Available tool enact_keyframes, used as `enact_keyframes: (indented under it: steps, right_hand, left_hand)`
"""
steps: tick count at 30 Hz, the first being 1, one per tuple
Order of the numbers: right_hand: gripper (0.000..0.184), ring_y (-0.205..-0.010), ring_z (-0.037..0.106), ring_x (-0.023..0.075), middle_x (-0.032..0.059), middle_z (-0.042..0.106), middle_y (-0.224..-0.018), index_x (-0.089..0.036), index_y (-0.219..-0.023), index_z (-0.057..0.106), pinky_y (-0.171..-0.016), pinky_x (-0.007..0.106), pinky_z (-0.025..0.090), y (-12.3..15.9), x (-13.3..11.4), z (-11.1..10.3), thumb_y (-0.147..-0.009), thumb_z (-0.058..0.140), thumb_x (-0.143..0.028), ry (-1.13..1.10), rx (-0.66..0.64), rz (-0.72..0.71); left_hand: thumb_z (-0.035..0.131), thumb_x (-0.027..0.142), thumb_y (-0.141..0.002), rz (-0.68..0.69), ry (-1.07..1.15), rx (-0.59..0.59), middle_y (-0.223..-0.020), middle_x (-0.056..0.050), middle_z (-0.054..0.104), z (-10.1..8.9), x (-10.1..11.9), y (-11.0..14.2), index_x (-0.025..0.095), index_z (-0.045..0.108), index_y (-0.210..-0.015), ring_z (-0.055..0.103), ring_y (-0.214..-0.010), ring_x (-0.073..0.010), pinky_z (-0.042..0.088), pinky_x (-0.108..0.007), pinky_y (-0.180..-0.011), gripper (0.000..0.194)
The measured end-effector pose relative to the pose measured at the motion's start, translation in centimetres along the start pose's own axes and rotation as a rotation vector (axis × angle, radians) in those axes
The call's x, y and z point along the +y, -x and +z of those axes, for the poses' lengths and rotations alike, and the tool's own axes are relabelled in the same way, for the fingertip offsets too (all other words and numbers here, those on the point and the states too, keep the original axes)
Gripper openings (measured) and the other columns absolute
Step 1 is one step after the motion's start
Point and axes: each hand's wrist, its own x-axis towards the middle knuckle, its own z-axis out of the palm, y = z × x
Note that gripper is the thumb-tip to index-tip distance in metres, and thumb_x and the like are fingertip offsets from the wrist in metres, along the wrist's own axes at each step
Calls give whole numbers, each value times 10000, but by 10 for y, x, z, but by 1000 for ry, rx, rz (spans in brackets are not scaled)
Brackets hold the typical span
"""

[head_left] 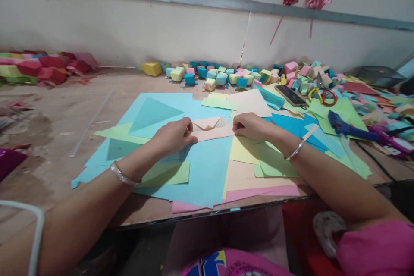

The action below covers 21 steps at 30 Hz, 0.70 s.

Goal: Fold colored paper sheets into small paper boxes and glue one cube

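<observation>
A folded piece of peach paper (215, 133) is stretched between my two hands, above the sheets on the table. A small pointed flap shows at the middle of its upper side. My left hand (176, 134) pinches its left end between thumb and fingers. At the right end, the curled fingers of my right hand (250, 126) grip it. Under the hands lie large light-blue sheets (207, 172), with a yellow sheet (245, 150) and green sheets (278, 161) to the right.
Small folded paper boxes (202, 72) line the wall. A phone (291, 95), scissors (321, 95) and a blue-handled glue gun (351, 127) lie at the right. Red paper pieces (51, 71) are heaped at the far left. A clear stick (92, 123) rests on the table's left side.
</observation>
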Motion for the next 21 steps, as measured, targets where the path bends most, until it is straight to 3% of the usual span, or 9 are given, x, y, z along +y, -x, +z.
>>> enact_keyframes:
  steps: [6,8,11,15,21]
  right_hand:
    - [106,-753,563,138,27,666,-831,-171,-784,637,-622,222,343,4,-3,-2,-773,556,-104,55,6,-32]
    - [141,-790,539,162,62,646,-872,-158,-839,641,-621,249,309,6,-12,1,-800,524,-90,208,103,-55]
    - [300,-864,497,199,104,606,-961,-156,-1049,636,-643,292,271,11,-31,14,-891,397,-70,420,237,-248]
    - [355,-860,472,212,96,597,-1004,-230,-1272,552,-641,320,237,13,-54,32,-1003,321,-232,474,168,-428]
    - [314,-843,493,216,142,605,-983,-103,-1041,642,-622,337,241,19,-60,25,-952,342,-97,572,33,-306]
  left_hand:
    - [623,380,-749,31,12,-39,-795,-26,678,-4,-7,-2,218,516,-802,615,-704,-199,375,-267,-563,201]
    - [629,372,-744,26,32,-29,-781,-21,677,-4,-7,-1,221,519,-804,617,-695,-200,375,-268,-560,196]
    - [622,363,-750,17,40,-9,-786,-21,675,0,-4,0,223,514,-816,618,-699,-201,362,-268,-553,189]
    - [575,384,-792,32,19,57,-808,-29,674,4,0,2,223,499,-820,605,-698,-199,349,-271,-550,180]
    - [592,448,-774,-2,-55,-6,-695,-22,642,-2,-3,-1,218,507,-687,550,-623,-179,309,-269,-515,260]
